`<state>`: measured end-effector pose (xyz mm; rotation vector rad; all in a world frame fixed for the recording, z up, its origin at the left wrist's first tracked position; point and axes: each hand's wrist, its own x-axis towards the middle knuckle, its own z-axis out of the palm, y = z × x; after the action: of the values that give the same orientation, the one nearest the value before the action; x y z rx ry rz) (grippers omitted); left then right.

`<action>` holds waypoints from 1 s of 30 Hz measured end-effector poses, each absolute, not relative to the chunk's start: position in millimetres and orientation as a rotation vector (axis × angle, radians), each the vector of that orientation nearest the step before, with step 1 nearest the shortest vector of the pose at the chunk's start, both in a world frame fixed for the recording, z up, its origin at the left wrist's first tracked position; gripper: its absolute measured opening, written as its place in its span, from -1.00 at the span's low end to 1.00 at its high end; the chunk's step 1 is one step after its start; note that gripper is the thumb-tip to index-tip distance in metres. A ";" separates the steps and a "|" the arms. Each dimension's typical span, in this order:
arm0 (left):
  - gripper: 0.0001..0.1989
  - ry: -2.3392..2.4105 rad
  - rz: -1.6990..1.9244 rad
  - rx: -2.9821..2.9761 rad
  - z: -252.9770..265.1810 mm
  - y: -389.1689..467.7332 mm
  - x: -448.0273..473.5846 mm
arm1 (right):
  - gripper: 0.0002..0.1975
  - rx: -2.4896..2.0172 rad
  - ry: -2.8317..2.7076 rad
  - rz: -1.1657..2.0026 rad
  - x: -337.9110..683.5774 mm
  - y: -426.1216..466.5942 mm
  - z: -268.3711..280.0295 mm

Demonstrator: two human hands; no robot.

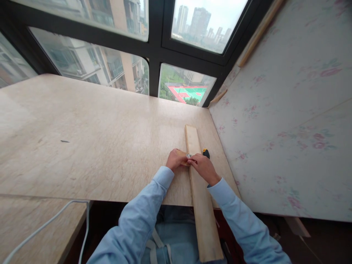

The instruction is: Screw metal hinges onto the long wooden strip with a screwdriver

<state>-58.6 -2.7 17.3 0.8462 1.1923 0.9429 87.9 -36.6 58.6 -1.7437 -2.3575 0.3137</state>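
Note:
A long pale wooden board (205, 216) lies on the marble-patterned sill, its near end sticking out past the front edge. At the board's left edge, my left hand (176, 160) is closed on a small light-brown wooden piece (184, 162), partly hidden by the fingers. A small shiny metal part (189, 156) sits between the two hands, too small to name. My right hand (202, 165) reaches over the board, its fingertips pinched at that metal part. Just beyond the right hand is a black and yellow handle (206, 153), the rest of it hidden.
The sill (110, 146) stretches left, with a small dark blade-like sliver (65, 141) on it. A white cable (49, 229) hangs over a lower ledge at lower left. A floral-papered wall (280, 128) bounds the right; dark-framed windows (154, 47) stand behind.

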 end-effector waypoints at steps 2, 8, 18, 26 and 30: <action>-0.60 1.224 0.971 0.873 15.5 -2.8 -58.3 | -0.88 -1.724 -2.374 0.304 88.0 -37.4 57.1; -0.63 1.304 0.958 0.963 11.6 -2.1 -58.5 | -0.84 -1.612 -2.475 0.225 89.9 -38.5 52.0; -0.60 1.234 0.824 0.851 22.4 -1.7 -60.5 | -0.84 -1.449 -2.469 0.288 99.1 -37.0 45.1; -0.65 1.258 0.870 0.840 34.1 -4.3 -62.7 | -0.95 -1.561 -2.376 0.295 96.2 -34.8 50.8; -0.66 1.258 0.870 0.840 33.2 -3.9 -62.2 | -0.89 -1.551 -2.446 0.256 96.2 -33.0 47.2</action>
<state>-62.2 -3.9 33.2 0.8395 1.2582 0.8696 96.2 -33.0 47.2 -1.5506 -2.4462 0.2563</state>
